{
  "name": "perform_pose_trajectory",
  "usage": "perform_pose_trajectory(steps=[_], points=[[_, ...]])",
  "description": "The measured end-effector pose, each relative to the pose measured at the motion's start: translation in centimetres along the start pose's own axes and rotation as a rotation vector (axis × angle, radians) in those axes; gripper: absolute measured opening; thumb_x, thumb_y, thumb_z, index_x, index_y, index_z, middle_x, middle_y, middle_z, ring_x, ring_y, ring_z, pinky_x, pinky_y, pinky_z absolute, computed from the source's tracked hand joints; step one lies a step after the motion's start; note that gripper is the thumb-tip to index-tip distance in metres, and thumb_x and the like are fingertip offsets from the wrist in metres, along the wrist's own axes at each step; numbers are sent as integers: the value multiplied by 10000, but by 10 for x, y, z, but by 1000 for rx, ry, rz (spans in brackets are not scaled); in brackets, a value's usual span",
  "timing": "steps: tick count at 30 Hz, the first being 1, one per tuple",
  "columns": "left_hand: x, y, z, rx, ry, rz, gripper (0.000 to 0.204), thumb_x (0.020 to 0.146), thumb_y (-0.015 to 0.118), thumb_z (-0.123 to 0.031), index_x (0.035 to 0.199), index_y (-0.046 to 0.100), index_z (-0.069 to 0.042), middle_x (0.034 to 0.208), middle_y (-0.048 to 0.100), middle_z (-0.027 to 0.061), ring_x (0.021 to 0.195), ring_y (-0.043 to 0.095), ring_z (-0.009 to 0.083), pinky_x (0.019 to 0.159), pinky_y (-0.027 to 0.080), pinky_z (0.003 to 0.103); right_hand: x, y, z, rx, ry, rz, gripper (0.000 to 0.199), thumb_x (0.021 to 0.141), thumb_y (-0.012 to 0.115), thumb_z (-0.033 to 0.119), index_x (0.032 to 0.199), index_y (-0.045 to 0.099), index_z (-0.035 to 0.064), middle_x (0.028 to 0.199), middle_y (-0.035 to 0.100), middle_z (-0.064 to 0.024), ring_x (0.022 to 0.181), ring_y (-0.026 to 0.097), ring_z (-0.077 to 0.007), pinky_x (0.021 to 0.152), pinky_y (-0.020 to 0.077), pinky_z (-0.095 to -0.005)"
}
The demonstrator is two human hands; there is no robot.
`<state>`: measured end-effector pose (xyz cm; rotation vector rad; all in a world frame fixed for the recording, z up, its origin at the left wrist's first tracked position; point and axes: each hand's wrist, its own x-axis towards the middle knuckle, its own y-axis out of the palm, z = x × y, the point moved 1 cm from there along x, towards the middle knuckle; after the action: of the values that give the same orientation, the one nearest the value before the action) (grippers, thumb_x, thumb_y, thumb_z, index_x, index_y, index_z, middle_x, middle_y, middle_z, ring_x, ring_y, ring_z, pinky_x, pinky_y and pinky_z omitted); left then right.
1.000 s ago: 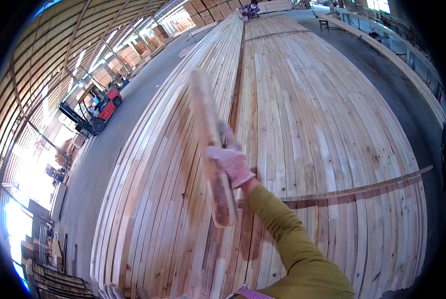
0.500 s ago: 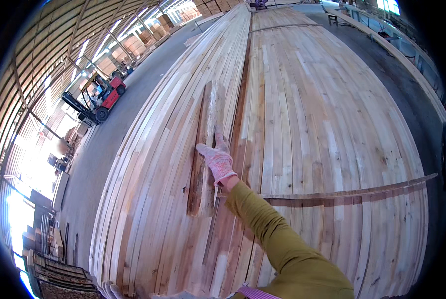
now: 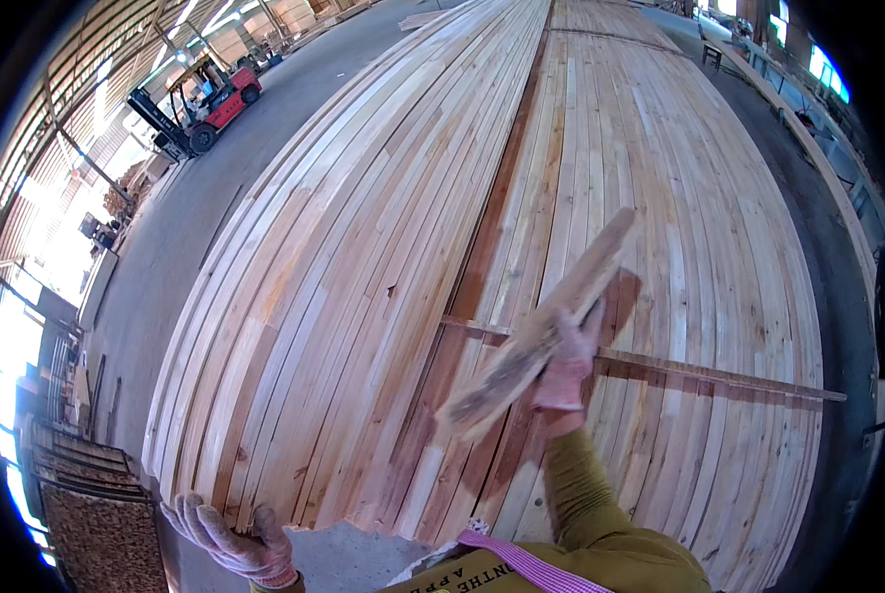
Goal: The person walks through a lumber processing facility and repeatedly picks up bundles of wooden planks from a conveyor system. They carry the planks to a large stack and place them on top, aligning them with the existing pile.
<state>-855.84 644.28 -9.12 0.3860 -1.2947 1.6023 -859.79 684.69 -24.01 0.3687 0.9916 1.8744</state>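
A short rough wooden board (image 3: 531,341), dark with bark along one face, is lifted above the stack and held at a slant. My right hand (image 3: 567,374), in a pink-white knitted glove, is closed around its right side near the middle; part of the grip is hidden and slightly blurred. At the lower left, my left hand (image 3: 235,544), in a similar glove, has its fingers spread beside the near ends of the long planks (image 3: 343,326). Whether it touches those ends I cannot tell. Nothing is in it.
A thin wooden strip (image 3: 719,374) lies crosswise over the right-hand planks. A dark lengthwise gap (image 3: 492,222) divides the two plank stacks. On the far left floor stands a red forklift (image 3: 210,104). Along the right runs a long bench (image 3: 818,148).
The short board has come up off the left stack and swung right and nearer, tilted, in my right hand. My left hand has come further into view at the lower left.
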Motion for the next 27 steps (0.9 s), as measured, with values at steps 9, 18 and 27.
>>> perform_pose_trajectory(steps=[9,18,27], points=[[12,0,-4,-49,11,-77,617,946,540,-370,1457,316,-105,1452,378,136,1383,304,410,1135,253,625,-42,41,-115,-524,252,153,856,812,698,119,1520,219,61,1272,550,-156,1016,593,-281,867,491,-351],[10,-1,5,-81,-4,-162,593,920,541,-423,1399,368,-118,1289,472,126,1220,477,305,1128,252,611,-62,148,28,-445,-172,635,831,770,716,178,1473,308,3,1286,563,-174,1107,576,-235,919,477,-316],[15,-1,-4,-223,-62,-192,592,798,661,-376,1297,459,-130,1170,530,100,1122,530,312,1108,226,648,-40,338,36,-1474,-566,1007,715,766,700,463,1286,546,-3,1103,659,-179,973,638,-224,833,497,-317]])
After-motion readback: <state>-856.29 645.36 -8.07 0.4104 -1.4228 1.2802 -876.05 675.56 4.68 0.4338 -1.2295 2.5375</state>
